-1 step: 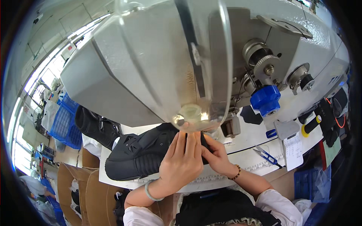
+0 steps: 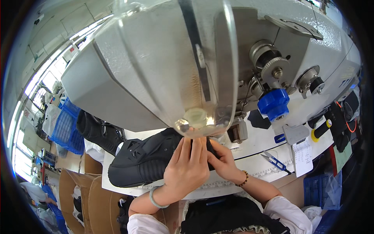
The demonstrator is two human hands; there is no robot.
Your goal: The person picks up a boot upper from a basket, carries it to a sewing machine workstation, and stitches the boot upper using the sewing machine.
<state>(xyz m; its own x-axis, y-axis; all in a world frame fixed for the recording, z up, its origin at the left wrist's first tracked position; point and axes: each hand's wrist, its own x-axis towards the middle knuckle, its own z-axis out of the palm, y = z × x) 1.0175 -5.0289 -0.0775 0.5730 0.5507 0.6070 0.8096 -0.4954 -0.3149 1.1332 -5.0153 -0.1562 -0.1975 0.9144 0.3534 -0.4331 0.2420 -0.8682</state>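
A black boot (image 2: 136, 165) with a ribbed panel and raised details lies on the white table, its rounded end to the left. Over its right part rests my left hand (image 2: 186, 165), gripping it with long, nearly straight fingers; the thumb is hidden. The fingertips reach under the clear guard (image 2: 230, 70) of a large grey sewing machine (image 2: 148, 58). From the right, my right hand (image 2: 224, 160) is closed round the boot's right edge, thumb close to the left hand's fingers. The needle area and the spot between the fingertips are hidden.
Blue-handled scissors (image 2: 276, 161), a written paper (image 2: 303, 158) and a black thread spool (image 2: 321, 130) lie to the right. A second black boot (image 2: 99, 130) is behind at left. Cardboard boxes (image 2: 103, 202) and a blue crate (image 2: 69, 126) stand left of the table.
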